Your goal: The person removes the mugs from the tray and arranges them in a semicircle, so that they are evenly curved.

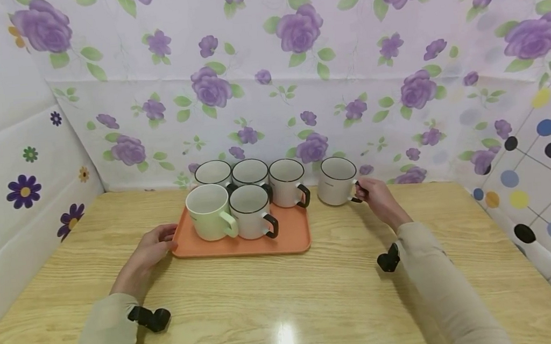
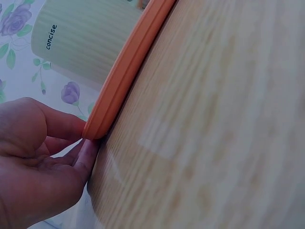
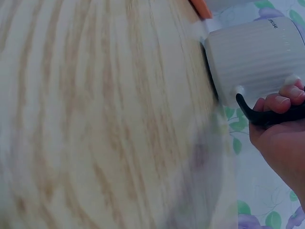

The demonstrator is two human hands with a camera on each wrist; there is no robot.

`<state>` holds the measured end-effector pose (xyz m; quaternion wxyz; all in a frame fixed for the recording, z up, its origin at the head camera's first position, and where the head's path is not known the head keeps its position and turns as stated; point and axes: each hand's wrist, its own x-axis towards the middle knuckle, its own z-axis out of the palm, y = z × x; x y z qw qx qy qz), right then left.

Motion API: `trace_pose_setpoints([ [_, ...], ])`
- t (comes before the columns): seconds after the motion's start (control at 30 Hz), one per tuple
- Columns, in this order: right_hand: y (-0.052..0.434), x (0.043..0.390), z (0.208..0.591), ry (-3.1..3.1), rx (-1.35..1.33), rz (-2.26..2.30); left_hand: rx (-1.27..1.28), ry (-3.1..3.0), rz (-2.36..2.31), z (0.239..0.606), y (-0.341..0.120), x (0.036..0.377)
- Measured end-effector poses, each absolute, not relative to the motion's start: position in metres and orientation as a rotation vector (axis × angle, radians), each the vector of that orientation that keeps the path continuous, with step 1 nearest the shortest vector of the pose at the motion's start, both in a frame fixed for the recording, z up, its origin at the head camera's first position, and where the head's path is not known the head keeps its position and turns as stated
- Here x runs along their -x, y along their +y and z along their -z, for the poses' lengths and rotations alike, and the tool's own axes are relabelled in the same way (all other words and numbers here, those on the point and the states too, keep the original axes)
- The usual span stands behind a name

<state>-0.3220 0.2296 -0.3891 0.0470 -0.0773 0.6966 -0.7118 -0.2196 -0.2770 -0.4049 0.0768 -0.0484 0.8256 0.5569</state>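
My left hand (image 1: 151, 248) pinches the left edge of an orange tray (image 1: 288, 242); in the left wrist view the thumb and fingers meet at the tray's corner. Curled round the black handle of a white, black-rimmed mug (image 1: 336, 186) is my right hand (image 1: 377, 199). That mug stands upright, just right of the tray, and a faint shadow lies at its base in the right wrist view. On the tray, a pale green mug (image 1: 206, 216) sits at front left beside a white mug (image 1: 248, 218). Several more black-rimmed white mugs, including one at back right (image 1: 286, 188), line the rear.
A wood-grain table (image 1: 247, 304) carries everything. Behind it hangs a purple-flowered cloth (image 1: 261, 113), close to the back mugs. Patterned cloths also cover the left wall (image 1: 7, 160) and the right wall (image 1: 538, 173).
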Motion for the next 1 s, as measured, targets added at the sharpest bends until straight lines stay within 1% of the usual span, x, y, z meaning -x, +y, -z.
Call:
trace_pose_setpoints([
  [0.3,0.2327,0.3244,0.3930,2.139,0.221,2.171,0.137,2.455,-1.668,0.4060,-0.2777,0.2200],
  [0.63,0.2347,0.3285,0.3927,2.235,0.236,2.027,0.132,2.459,-1.658,0.4054,-0.2789,0.2193],
  [1.0,0.2337,0.3276,0.3917,2.282,0.218,2.024,0.124,2.466,-1.651,0.4050,-0.2784,0.2185],
])
